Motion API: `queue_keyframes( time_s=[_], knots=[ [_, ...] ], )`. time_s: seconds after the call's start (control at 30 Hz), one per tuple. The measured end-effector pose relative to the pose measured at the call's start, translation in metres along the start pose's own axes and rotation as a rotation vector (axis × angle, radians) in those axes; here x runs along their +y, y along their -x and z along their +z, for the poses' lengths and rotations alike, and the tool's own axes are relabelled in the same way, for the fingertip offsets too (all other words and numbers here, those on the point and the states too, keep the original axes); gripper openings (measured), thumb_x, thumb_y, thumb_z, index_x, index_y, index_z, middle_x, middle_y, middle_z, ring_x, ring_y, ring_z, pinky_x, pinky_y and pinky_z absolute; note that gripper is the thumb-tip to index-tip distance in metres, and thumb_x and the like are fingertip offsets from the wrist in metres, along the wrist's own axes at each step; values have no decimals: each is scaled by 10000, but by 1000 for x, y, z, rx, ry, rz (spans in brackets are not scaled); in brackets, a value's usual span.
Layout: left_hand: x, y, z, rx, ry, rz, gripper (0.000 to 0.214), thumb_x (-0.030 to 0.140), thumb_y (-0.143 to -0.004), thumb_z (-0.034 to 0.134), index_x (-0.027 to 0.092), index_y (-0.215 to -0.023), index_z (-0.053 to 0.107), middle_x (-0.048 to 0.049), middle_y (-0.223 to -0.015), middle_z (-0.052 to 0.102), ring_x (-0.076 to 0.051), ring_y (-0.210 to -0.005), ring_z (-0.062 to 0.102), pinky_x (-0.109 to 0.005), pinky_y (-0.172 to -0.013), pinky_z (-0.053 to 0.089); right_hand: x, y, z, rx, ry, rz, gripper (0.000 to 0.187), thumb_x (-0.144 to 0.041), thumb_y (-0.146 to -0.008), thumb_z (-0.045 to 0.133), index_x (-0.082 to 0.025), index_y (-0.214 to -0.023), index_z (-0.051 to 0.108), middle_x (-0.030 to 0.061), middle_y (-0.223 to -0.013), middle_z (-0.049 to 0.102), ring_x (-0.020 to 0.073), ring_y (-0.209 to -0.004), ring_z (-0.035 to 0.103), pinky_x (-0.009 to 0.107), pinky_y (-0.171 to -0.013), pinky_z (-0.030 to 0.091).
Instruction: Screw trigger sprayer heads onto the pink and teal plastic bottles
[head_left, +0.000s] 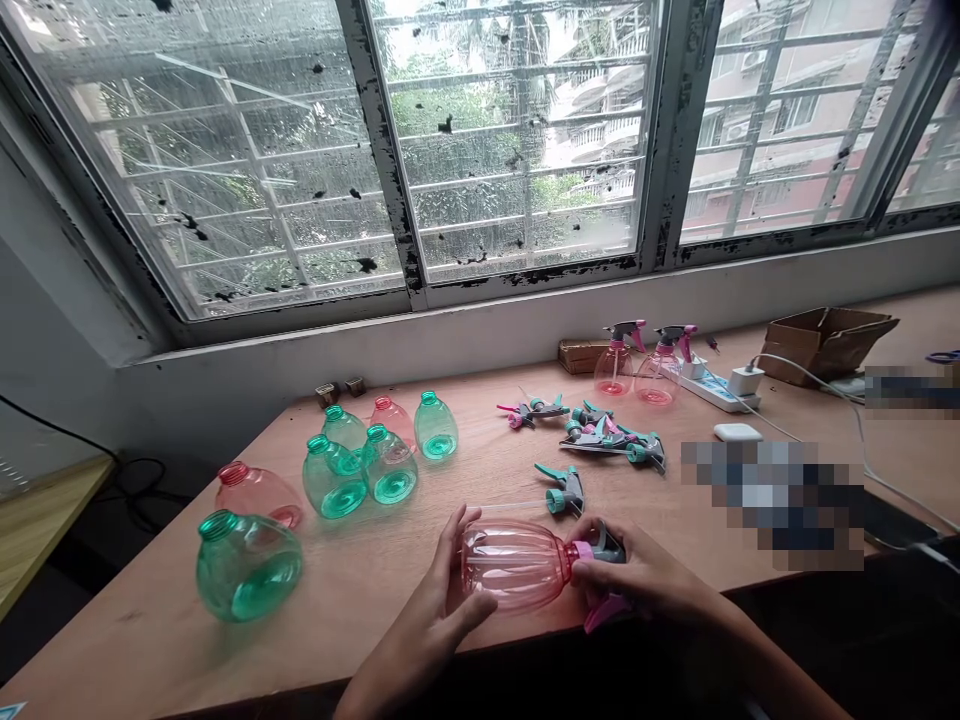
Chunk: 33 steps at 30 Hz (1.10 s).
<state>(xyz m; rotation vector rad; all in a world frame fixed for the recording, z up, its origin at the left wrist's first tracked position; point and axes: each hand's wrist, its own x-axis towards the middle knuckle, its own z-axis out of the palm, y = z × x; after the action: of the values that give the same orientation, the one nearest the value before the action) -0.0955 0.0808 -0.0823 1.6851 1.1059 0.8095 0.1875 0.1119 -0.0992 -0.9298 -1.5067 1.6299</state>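
Observation:
A pink plastic spray bottle [514, 562] lies on its side near the front edge of the wooden table [480, 470]. My left hand [442, 590] is wrapped round its base end. My right hand [637, 575] is closed on the grey and pink spray head [604, 560] at the bottle's neck. A loose teal and grey spray head [564, 488] with its tube lies just behind the bottle.
Several empty green and pink bottles [360, 465] stand and lie at the left, the nearest a green one [247, 565]. A pile of spray heads [600, 432] sits mid-table. Two assembled pink bottles [637, 365], a power strip [716, 385] and a cardboard box [825, 340] are at the back right.

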Motion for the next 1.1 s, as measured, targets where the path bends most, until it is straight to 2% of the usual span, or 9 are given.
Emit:
queue_keyframes(
  time_s=[0.1, 0.2, 0.33, 0.43, 0.53, 0.63, 0.83, 1.0, 1.1],
  knots=[
    [0, 0, 0, 4, -8, -23, 824, 484, -911, 609, 297, -1557, 133, -85, -1650, 199, -300, -1516, 172, -512, -1244, 101, 0, -1, 0, 8, 21, 2, 368, -468, -788, 775, -175, -926, 601, -1, -702, 702, 161, -630, 634, 246, -574, 436],
    [-3, 0, 1, -19, 3, 18, 883, 422, -878, 680, 307, -1557, 126, -90, -1644, 214, -294, -1508, 204, -494, -1242, 146, -1, 0, 0, 12, 31, 28, 374, -487, -803, 755, -171, -923, 596, -3, -648, 702, 161, -589, 635, 234, -536, 409],
    [-5, 0, 4, 16, -48, 96, 954, 366, -837, 739, 322, -1555, 113, -87, -1656, 162, -293, -1513, 185, -460, -1237, 191, -3, 1, 0, 22, 33, 22, 381, -488, -799, 760, -163, -920, 604, -6, -630, 699, 156, -586, 637, 226, -541, 418],
    [-6, 0, 4, 29, -63, 97, 1025, 398, -803, 775, 342, -1556, 81, -75, -1667, 111, -301, -1519, 157, -465, -1238, 183, -2, 1, 0, 17, 24, 14, 392, -496, -788, 768, -167, -924, 605, -9, -639, 700, 157, -592, 638, 227, -548, 434],
    [-10, -2, 1, 8, -9, 93, 887, 508, -887, 640, 326, -1559, 91, -80, -1666, 129, -296, -1520, 155, -487, -1239, 152, 1, 0, -1, 10, 29, 12, 391, -494, -786, 771, -168, -922, 604, -6, -653, 707, 154, -589, 638, 225, -542, 439],
    [-12, -3, 0, 12, 24, 55, 742, 516, -954, 520, 304, -1557, 142, -92, -1647, 209, -292, -1515, 185, -495, -1238, 144, 3, 0, -2, 16, 55, -2, 379, -489, -790, 770, -168, -920, 615, -6, -661, 706, 151, -595, 634, 219, -527, 425],
    [-15, -7, 3, 73, 65, 104, 1048, 433, -804, 771, 329, -1560, 54, -128, -1623, 242, -322, -1477, 277, -512, -1215, 224, -2, 1, 0, 9, 27, 11, 383, -485, -778, 780, -172, -915, 607, -5, -653, 711, 165, -604, 642, 241, -563, 437],
    [-17, -8, 2, 63, 23, 111, 1144, 390, -745, 830, 328, -1563, 33, -139, -1619, 244, -333, -1483, 256, -523, -1221, 195, -5, 1, 2, 16, 14, 14, 386, -495, -781, 776, -174, -908, 603, -12, -675, 702, 157, -601, 644, 242, -565, 447],
    [-13, -3, 1, 28, 36, 47, 1164, 432, -732, 829, 306, -1570, 30, -124, -1635, 221, -327, -1503, 200, -505, -1237, 140, -4, 1, 1, 4, 11, 13, 395, -500, -778, 778, -170, -907, 604, -5, -681, 709, 161, -605, 649, 246, -568, 453]
  ],
)
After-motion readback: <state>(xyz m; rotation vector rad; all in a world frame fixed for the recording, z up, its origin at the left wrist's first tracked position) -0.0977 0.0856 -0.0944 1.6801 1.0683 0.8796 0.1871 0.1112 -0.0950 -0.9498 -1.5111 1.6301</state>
